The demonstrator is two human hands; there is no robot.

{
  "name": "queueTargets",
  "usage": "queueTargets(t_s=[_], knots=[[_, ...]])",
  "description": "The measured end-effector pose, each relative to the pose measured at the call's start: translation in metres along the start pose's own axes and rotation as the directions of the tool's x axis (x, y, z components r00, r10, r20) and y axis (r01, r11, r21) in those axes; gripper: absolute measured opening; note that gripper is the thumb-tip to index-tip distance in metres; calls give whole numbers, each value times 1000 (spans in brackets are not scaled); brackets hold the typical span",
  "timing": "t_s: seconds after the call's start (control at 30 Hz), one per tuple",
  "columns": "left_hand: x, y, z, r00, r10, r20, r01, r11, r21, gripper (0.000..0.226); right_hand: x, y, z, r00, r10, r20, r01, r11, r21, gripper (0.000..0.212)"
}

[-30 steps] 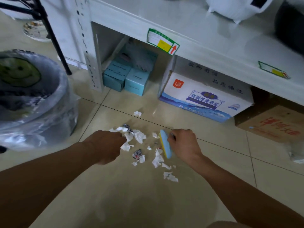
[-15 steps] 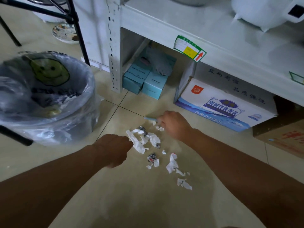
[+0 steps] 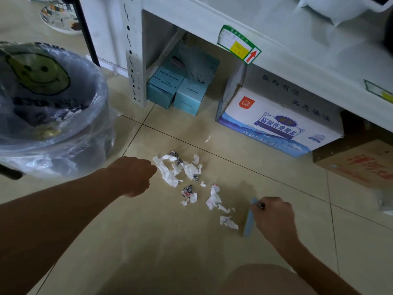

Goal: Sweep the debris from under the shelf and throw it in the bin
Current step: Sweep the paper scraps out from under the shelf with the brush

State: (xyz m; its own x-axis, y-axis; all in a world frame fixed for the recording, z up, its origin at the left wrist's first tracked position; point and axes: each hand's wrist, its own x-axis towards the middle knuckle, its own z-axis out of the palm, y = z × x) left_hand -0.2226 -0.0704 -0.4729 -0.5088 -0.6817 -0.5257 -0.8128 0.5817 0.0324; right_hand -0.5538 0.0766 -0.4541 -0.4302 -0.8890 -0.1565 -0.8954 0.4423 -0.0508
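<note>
Our right hand (image 3: pixel 274 218) grips a flat light-blue scraper-like tool (image 3: pixel 249 218), standing on its long edge on the floor; what it is exactly we cannot tell, beyond a thin rigid blade and a dark bit of handle poking out between our fingers. It stands just right of the debris (image 3: pixel 187 179), close to the nearest torn scrap without clearly touching it.

Our left hand (image 3: pixel 136 175) is curled into a loose fist, knuckles toward the shelf; whether anything is inside it we cannot tell. It sits against the left edge of the litter, beside a long strip of crumpled white tissue.

The debris is a loose scatter on the glossy beige floor tiles (image 3: pixel 148 241): ragged white paper shreds mixed with small crinkled foil-like wrappers printed in dark and red. It lies in front of the shelf, out in the open, not beneath it.

The bin (image 3: pixel 53 116) stands near the left edge of the floor in view, round, lined with thin wrinkled clear plastic bearing a green smiley face.

Under the white metal shelf (image 3: pixel 212 24), with its perforated upright, sit two teal cardboard boxes (image 3: pixel 180 90), a white-and-blue printed carton (image 3: pixel 276 122) and a brown corrugated box (image 3: pixel 359 165).
</note>
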Motion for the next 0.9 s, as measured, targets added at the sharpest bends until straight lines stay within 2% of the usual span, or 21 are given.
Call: queueTargets(t_s=[0.13,0.27,0.47,0.57,0.67,0.9], knots=[[0,0,4,1000,8,21,-8,1000,11,38,1,-51,12,998,16,-60,0,966,259,36],[-8,-5,6,998,-8,69,6,1000,22,38,26,-105,8,996,25,-82,8,928,373,30],[-17,-15,7,993,-41,107,37,999,37,40,36,-107,-5,988,-44,-149,93,937,337,29],[-14,-19,10,992,-53,119,50,998,25,40,27,-90,-3,988,-90,-128,126,939,320,32],[-9,-19,12,990,-43,131,42,999,14,40,25,-82,-3,987,-114,-109,144,939,313,24],[28,-17,-1,993,32,113,-44,993,107,41,53,-52,-35,976,-89,-197,166,891,422,20]])
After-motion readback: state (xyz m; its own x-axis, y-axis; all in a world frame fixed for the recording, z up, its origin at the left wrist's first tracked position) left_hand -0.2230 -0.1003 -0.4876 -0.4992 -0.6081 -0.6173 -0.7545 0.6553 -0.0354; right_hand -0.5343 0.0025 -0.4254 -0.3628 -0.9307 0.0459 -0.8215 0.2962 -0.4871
